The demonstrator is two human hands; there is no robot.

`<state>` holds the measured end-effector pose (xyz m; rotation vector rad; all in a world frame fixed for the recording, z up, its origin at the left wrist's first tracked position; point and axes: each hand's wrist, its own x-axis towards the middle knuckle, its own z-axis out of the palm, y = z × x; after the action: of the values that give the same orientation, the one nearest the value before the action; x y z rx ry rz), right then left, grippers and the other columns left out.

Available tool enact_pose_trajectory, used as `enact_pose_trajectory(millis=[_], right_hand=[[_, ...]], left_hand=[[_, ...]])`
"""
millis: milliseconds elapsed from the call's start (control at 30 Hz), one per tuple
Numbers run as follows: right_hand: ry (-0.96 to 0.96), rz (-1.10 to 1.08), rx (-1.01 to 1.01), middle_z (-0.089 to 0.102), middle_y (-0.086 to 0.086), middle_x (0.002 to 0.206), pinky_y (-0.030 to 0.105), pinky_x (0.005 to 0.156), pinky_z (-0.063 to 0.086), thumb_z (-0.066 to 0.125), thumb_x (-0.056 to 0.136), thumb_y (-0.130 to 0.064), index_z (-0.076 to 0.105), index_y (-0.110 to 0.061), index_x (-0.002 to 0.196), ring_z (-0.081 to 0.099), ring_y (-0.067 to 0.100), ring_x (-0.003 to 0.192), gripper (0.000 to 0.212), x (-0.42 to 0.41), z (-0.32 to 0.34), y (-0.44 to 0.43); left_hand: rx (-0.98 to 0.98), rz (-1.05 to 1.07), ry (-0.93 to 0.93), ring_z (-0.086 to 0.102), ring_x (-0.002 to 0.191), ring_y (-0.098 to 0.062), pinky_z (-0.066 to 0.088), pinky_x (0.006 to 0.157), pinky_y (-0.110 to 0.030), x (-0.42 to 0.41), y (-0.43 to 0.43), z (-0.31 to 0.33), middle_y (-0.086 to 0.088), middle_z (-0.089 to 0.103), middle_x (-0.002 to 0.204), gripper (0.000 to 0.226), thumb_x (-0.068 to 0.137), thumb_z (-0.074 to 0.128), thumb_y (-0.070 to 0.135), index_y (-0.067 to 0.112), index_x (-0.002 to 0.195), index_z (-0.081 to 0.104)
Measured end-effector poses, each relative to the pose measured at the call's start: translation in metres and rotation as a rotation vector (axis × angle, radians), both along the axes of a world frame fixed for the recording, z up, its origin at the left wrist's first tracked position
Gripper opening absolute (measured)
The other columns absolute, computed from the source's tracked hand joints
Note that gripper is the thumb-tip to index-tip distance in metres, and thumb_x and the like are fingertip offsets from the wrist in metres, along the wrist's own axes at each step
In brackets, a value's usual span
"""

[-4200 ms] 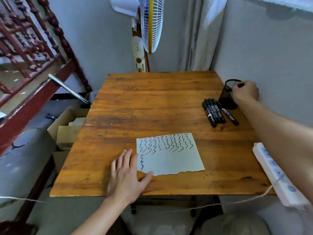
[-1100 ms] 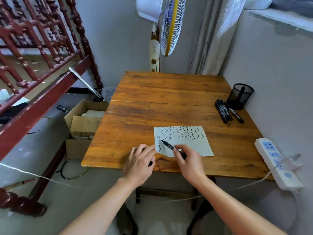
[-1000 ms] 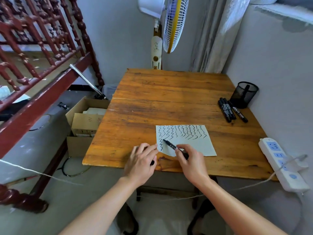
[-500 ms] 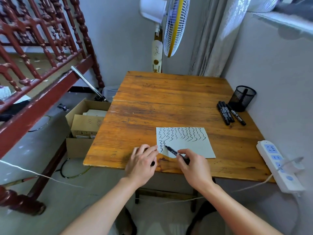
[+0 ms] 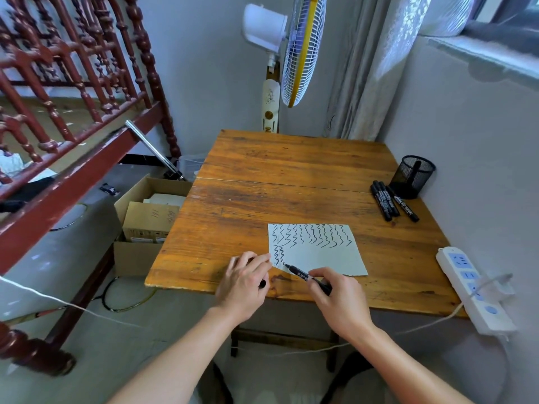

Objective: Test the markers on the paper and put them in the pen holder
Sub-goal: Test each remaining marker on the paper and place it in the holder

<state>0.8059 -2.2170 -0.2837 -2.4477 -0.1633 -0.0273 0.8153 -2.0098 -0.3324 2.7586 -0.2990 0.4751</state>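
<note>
A sheet of paper (image 5: 323,256) with rows of black squiggles lies near the front edge of the wooden table (image 5: 291,182). My right hand (image 5: 338,298) grips a black marker (image 5: 302,274), its tip touching the paper's lower left corner beside a fresh squiggle. My left hand (image 5: 243,282) rests on the table at the paper's left edge, curled round a small black piece that looks like the marker's cap (image 5: 262,284). Three black markers (image 5: 390,204) lie at the right, in front of a black mesh pen holder (image 5: 412,176) with one marker standing in it.
A white power strip (image 5: 472,287) lies on the table's right front corner, its cord hanging off the edge. The grey wall runs close along the right side. A standing fan (image 5: 294,51) is behind the table. Open cardboard boxes (image 5: 148,220) sit on the floor at left.
Since the oldest frame my right hand has left the pen holder and taken a marker to the paper. Over the last second the tip has drawn a second squiggle down the lower left corner.
</note>
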Motion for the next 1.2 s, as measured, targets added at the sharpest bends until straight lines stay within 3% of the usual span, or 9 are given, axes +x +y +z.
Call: enact_pose_trajectory(millis=[133,333,400,467,533,633,933,1067,1200], right_hand=[[0.013,0.02,0.063,0.071,-0.008,0.082,0.019,0.055,0.041,0.06,0.092,-0.036,0.071,-0.027,0.106,0.06,0.006,0.069,0.02,-0.005,0.001,-0.003],[0.05,0.026,0.392,0.066,-0.009,0.075,0.018,0.058,0.045,0.064,0.091,-0.025,0.072,-0.023,0.1,0.06,0.008,0.066,0.011,-0.013,0.029,-0.018],[0.062,0.072,0.489,0.066,-0.006,0.067,0.021,0.057,0.048,0.065,0.091,-0.02,0.072,-0.021,0.095,0.059,0.008,0.059,0.008,-0.021,0.042,-0.024],[0.056,0.116,0.539,0.066,-0.001,0.062,0.025,0.058,0.05,0.066,0.09,-0.016,0.072,-0.02,0.091,0.059,0.01,0.054,0.007,-0.029,0.054,-0.028],[0.049,0.149,0.551,0.068,0.002,0.063,0.027,0.06,0.05,0.066,0.09,-0.015,0.072,-0.019,0.09,0.06,0.012,0.054,0.007,-0.038,0.062,-0.03],[0.05,0.171,0.57,0.07,0.001,0.068,0.026,0.061,0.053,0.067,0.089,-0.016,0.073,-0.02,0.089,0.061,0.012,0.055,0.007,-0.05,0.072,-0.031],[0.019,0.207,0.509,0.069,0.002,0.07,0.032,0.06,0.054,0.069,0.088,-0.019,0.073,-0.022,0.089,0.062,0.011,0.059,0.005,-0.069,0.083,-0.039],[-0.047,0.298,0.278,0.069,-0.013,0.083,0.021,0.067,0.051,0.069,0.087,-0.028,0.072,-0.031,0.096,0.063,0.005,0.077,0.01,-0.071,0.082,-0.045],[-0.123,0.331,0.093,0.072,-0.021,0.093,0.027,0.076,0.055,0.066,0.087,-0.037,0.071,-0.036,0.106,0.066,0.004,0.087,0.02,-0.072,0.083,-0.052]], left_hand=[[0.012,-0.004,-0.001,0.05,0.106,-0.014,0.044,0.086,-0.039,-0.001,-0.001,0.005,0.006,0.061,0.121,0.025,0.084,0.056,0.019,0.02,0.108,0.062],[-0.059,0.02,0.022,0.05,0.109,-0.018,0.045,0.087,-0.037,-0.003,-0.004,0.012,0.0,0.059,0.12,0.021,0.087,0.058,0.019,0.017,0.107,0.062],[-0.159,0.034,0.021,0.056,0.093,-0.018,0.048,0.072,-0.026,-0.007,-0.009,0.024,-0.001,0.061,0.104,0.013,0.088,0.055,0.022,0.014,0.096,0.062],[-0.208,0.053,-0.011,0.05,0.059,-0.011,0.03,0.046,-0.015,-0.015,-0.014,0.041,0.0,0.064,0.081,0.017,0.089,0.055,0.026,0.014,0.077,0.058],[-0.22,0.068,-0.032,0.035,0.041,-0.007,0.015,0.038,-0.016,-0.024,-0.021,0.059,-0.007,0.07,0.071,0.024,0.086,0.06,0.025,0.012,0.066,0.054],[-0.207,0.085,0.014,0.033,0.037,-0.007,0.014,0.037,-0.017,-0.033,-0.027,0.077,-0.006,0.07,0.067,0.023,0.081,0.065,0.023,0.016,0.062,0.055],[-0.087,0.004,0.054,0.058,0.055,-0.014,0.039,0.039,-0.027,-0.05,-0.036,0.093,-0.002,0.073,0.087,0.027,0.085,0.058,0.037,0.023,0.065,0.046],[0.077,-0.096,0.075,0.056,0.062,-0.014,0.044,0.054,-0.024,-0.058,-0.045,0.104,-0.003,0.071,0.086,0.017,0.086,0.056,0.033,0.018,0.079,0.06],[0.126,-0.132,0.086,0.057,0.066,-0.017,0.044,0.063,-0.026,-0.065,-0.053,0.107,-0.002,0.071,0.086,0.017,0.088,0.054,0.034,0.019,0.082,0.061]])
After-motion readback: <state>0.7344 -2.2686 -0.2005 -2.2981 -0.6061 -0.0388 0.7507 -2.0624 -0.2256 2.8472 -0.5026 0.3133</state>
